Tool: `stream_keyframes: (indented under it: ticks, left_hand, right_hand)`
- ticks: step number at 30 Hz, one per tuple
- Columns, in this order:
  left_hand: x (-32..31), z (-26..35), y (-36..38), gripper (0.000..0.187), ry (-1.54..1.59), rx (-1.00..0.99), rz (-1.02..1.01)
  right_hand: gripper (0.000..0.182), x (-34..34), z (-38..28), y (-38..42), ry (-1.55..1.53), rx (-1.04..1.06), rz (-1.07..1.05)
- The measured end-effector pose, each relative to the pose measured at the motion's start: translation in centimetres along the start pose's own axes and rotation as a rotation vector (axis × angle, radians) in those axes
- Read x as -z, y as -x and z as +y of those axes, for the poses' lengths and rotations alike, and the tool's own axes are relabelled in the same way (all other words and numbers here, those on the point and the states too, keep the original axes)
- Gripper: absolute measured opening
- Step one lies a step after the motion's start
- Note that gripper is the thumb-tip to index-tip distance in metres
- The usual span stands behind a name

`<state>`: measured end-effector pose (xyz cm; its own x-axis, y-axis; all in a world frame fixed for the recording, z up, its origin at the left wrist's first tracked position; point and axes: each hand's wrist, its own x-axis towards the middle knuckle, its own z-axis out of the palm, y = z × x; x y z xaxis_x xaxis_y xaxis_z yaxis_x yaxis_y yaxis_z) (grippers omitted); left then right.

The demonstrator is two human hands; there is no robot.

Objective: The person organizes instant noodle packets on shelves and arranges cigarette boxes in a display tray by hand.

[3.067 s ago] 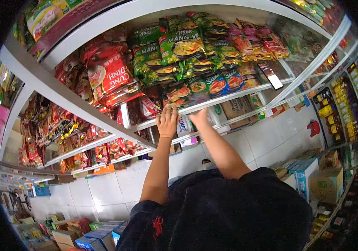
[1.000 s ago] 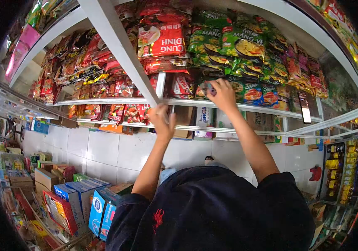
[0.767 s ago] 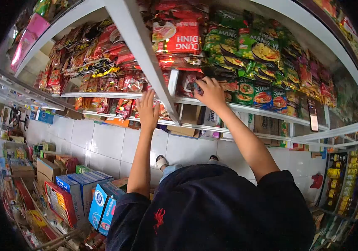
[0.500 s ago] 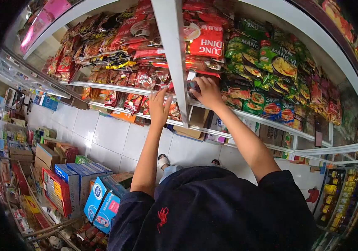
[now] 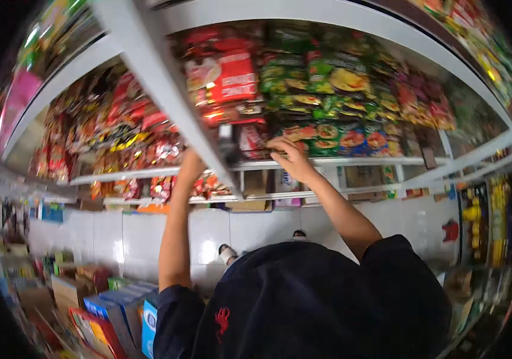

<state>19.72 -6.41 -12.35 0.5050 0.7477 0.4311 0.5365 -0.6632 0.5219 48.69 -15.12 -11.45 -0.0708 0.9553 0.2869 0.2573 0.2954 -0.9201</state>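
Observation:
My right hand (image 5: pixel 292 158) is at the front edge of the shelf, with its fingers apart and slightly bent. Its fingertips come close to the right side of a small red packet (image 5: pixel 251 139) standing at the shelf front. Left of that packet, a blurred dark object with a pale top (image 5: pixel 228 142) sits beside the white upright post (image 5: pixel 169 90). My left hand (image 5: pixel 191 164) reaches in on the other side of the post, near shiny red packets (image 5: pixel 161 149). Its fingers are largely hidden there.
Large red bags (image 5: pixel 232 75) and green noodle packets (image 5: pixel 342 81) fill the shelf behind. A white shelf rail (image 5: pixel 351 161) runs along the front. Blue cartons (image 5: pixel 127 305) stand on the lower left, and bottles (image 5: pixel 498 221) line a rack at right.
The view has swung, so the post and shelf appear farther left. My right hand has moved away from the dark object beside the post to the red packet's right side. My left hand reaches farther in.

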Motion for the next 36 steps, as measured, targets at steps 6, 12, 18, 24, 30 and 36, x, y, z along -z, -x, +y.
stream_keyframes:
  ticks: [6,12,18,24,30,36]
  left_hand:
    - [4.5,-6.8,5.2,0.049,-0.016,0.365,0.376]
    - [2.0,2.3,0.6,0.047,-0.465,0.276,0.243]
    - [4.5,-1.4,1.9,0.040,-0.318,0.361,0.346]
    - [4.6,-2.9,3.8,0.056,-0.593,0.591,0.491]
    - [3.5,1.6,2.3,0.037,-0.410,0.544,0.488]
    - [3.0,0.1,2.7,0.039,-0.386,0.474,0.508]
  right_hand:
    - [0.020,12.8,-0.2,8.9,0.657,0.027,0.139]
    - [0.035,29.8,2.2,13.2,1.289,-0.139,0.721]
    - [0.047,38.3,3.4,13.6,1.406,-0.600,0.643]
    - [0.051,39.3,4.8,13.0,1.340,-0.842,0.519]
    - [0.055,41.2,5.6,14.5,1.407,-0.818,0.474]
    - [0.083,45.1,7.4,15.3,1.119,-0.745,0.526]
